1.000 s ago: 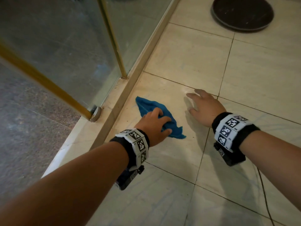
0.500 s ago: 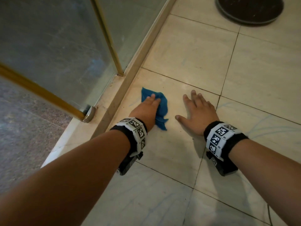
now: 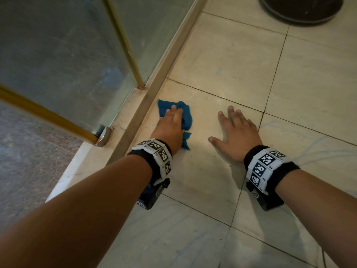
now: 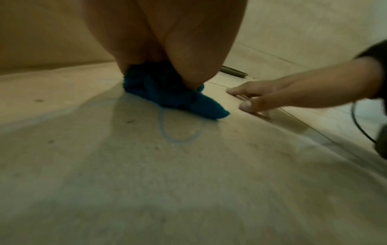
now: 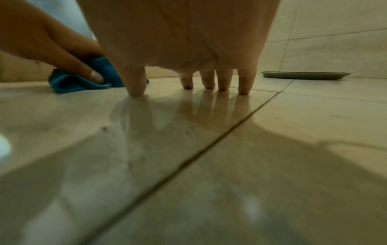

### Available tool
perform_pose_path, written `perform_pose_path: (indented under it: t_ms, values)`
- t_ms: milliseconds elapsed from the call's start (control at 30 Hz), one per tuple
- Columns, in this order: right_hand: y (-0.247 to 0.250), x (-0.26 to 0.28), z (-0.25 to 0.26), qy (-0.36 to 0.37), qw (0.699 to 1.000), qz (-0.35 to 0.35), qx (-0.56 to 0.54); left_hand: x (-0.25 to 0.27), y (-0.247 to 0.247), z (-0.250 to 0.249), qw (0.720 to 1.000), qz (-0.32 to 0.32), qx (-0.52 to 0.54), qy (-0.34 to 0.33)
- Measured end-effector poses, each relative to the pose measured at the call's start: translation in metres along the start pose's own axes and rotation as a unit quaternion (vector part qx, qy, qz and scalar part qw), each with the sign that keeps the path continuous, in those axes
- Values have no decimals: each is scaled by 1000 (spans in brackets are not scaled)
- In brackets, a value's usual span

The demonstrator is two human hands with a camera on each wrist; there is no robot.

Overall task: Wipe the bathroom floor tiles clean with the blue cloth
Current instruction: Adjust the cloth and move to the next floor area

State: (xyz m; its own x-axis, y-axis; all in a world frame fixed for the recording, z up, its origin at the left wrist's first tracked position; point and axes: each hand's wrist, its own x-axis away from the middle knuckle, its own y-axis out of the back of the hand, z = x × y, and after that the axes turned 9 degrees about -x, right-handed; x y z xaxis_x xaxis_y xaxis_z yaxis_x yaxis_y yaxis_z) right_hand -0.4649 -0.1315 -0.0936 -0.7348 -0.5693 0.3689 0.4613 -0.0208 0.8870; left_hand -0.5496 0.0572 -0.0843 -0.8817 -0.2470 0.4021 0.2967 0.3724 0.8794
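Note:
The blue cloth lies bunched on a beige floor tile beside the shower curb. My left hand presses down on it with the fingers stretched forward, and its thumb pins a fold in the right wrist view, where the cloth sits at the left. My right hand rests flat on the bare tile to the cloth's right, fingers spread, holding nothing. In the left wrist view the cloth sticks out under my palm, with a faint blue loop mark on the tile just behind it.
A glass shower door with a brass frame stands to the left on a raised marble curb. A dark round tray lies on the floor at the far right. A thin black cable trails from my right wrist.
My left hand has pushed the cloth forward and left toward the curb, its fingers straightening over it. The right hand has turned, spread its fingers and settled flat on the tile.

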Motion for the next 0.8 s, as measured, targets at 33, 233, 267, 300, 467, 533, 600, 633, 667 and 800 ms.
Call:
perform_pose_path:
  t_ms: [33, 233, 267, 300, 467, 533, 600, 633, 667, 800]
  values:
    - [0, 0, 0, -1, 1000, -2, 0, 2, -4, -6, 999, 17, -30, -30]
    - [1, 0, 1, -5, 1000, -1, -8, -4, -10, -3, 991, 25, -100, -86]
    - [1, 0, 1, -5, 1000, 0, -8, -6, -6, 3, 995, 24, -87, -38]
    - [1, 0, 1, -5, 1000, 1, -8, -7, -2, 7, 997, 32, -73, 7]
    - [-1, 0, 1, -9, 1000, 1, -8, 10, 5, 0, 993, 70, -92, -1]
    - [-1, -1, 2, -11, 1000, 3, -7, 23, -4, -9, 986, 76, -126, -78]
    - [0, -1, 2, -12, 1000, 11, -1, 34, -14, -14, 979, 80, -142, -124]
    - [1, -1, 2, -13, 1000, 16, 0, 37, -17, -13, 980, 79, -137, -117]
    - [2, -1, 2, -13, 1000, 20, 1, 38, -17, -8, 985, 74, -124, -92]
    - [4, -1, 2, -12, 999, 31, 5, 42, -4, 28, 995, 76, -46, 53]
